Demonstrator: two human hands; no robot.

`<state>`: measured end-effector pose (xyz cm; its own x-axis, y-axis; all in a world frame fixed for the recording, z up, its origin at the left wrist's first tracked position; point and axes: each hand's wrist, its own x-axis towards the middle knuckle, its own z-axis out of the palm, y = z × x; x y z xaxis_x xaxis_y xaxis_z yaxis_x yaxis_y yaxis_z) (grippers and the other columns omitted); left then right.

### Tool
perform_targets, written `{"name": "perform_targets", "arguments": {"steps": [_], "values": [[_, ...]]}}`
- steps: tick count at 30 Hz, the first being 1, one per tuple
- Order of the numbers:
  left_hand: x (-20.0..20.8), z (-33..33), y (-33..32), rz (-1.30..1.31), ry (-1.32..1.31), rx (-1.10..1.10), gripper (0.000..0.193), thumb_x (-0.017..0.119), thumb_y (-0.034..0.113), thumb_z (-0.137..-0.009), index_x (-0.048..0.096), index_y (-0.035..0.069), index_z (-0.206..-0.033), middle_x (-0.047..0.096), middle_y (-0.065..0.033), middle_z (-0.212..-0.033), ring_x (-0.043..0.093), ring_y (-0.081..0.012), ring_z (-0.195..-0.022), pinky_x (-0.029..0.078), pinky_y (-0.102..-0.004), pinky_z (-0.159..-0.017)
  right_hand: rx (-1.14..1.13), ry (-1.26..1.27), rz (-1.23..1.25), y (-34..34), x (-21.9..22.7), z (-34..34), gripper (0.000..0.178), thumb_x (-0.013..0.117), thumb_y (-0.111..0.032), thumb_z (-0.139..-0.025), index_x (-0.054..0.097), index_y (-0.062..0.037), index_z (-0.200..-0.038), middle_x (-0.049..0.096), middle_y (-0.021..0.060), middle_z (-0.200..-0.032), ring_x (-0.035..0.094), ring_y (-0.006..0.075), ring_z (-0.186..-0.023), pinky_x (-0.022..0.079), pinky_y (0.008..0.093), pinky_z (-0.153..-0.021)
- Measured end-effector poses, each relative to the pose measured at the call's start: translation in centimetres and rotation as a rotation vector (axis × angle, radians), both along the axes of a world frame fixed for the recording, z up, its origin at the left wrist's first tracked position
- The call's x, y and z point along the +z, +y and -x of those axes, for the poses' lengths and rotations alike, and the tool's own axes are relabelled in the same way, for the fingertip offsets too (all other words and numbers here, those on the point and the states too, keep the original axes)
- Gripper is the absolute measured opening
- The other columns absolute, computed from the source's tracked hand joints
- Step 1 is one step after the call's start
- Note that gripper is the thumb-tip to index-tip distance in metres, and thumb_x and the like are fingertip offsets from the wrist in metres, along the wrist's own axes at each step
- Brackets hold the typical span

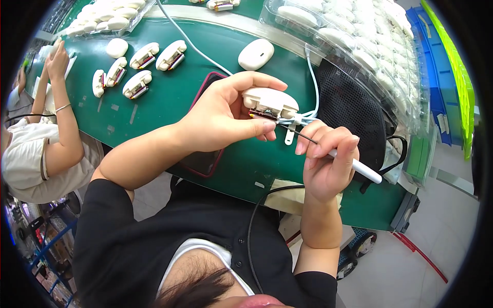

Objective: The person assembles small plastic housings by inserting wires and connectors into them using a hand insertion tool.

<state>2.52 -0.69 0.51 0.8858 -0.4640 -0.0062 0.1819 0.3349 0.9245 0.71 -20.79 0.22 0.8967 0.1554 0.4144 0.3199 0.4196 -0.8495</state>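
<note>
My left hand (218, 113) is closed around a small white rounded device (270, 100), its open side showing a dark circuit board and wiring. Between the fingers of my right hand (331, 159) is a slim screwdriver-like tool (367, 171) with a white handle and a thin dark shaft. The shaft slants left toward the device's open side; whether its tip touches cannot be made out. Just beyond the device lies a closed white oval case (256, 55). Pale blue cable loops (304, 118) with a white tie sit beside the device.
Several opened white devices (171, 55) stand at the left on the green table mat (200, 59). A phone in a red-edged case (203, 163) lies under my left forearm. Right are a black mesh bag (349, 97) and clear trays of white parts (354, 38). Another person (46, 154) works at far left.
</note>
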Motion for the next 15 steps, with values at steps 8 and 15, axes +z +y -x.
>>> {"name": "perform_targets", "arguments": {"steps": [8, 15], "values": [[-0.9, -0.1, -0.1, 0.006, -0.013, 0.030, 0.049, 0.071, -0.002, -0.079, 0.049, 0.001, -0.123, 0.062, -0.0116, -0.113, 0.062, -0.0151, -0.099, 0.052, -0.0264, -0.083, 0.026, 0.012, -0.028, 0.0, 0.1, 0.0, 0.048, 0.036, -0.033, -0.103, 0.054, -0.0011, -0.072, 0.051, 0.0078, -0.052, 0.054, 0.0213, -0.057, 0.044, 0.0300, -0.055], [-1.5, 0.1, 0.0, -0.347, -0.646, 0.182, 0.047, 0.077, -0.004, -0.071, 0.056, 0.001, -0.113, 0.062, -0.0131, -0.111, 0.061, -0.0190, -0.102, 0.050, -0.0309, -0.087, 0.067, 0.038, -0.042, 0.2, 0.1, 0.2, 0.048, 0.037, -0.033, -0.103, 0.054, -0.0016, -0.070, 0.053, 0.0079, -0.054, 0.055, 0.0222, -0.059, 0.046, 0.0305, -0.057]]}}
